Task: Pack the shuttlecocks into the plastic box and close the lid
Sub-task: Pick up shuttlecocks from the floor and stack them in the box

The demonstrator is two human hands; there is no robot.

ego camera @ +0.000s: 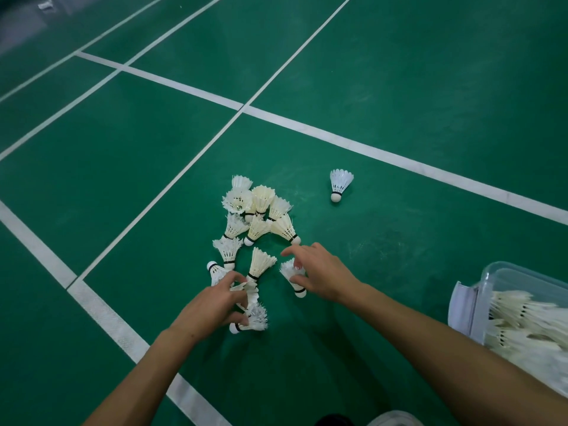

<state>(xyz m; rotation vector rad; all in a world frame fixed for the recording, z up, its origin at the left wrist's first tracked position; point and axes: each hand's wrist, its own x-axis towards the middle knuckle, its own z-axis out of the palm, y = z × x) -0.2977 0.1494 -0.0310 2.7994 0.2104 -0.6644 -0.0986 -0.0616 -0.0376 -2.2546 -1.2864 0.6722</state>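
A heap of several white shuttlecocks (258, 216) lies on the green court floor, and one single shuttlecock (340, 183) lies apart to the right of it. My left hand (212, 302) curls its fingers round a few shuttlecocks (250, 299) at the heap's near end. My right hand (319, 273) grips one shuttlecock (292, 272), its cork pointing toward me. The clear plastic box (504, 275) stands at the right edge, open, holding several shuttlecocks, with its white lid (461, 305) hanging at its left side.
White court lines (368, 147) cross the green floor around the heap. A small pale object (46, 4) lies far off at the top left. A white shoe tip (393, 418) shows at the bottom edge.
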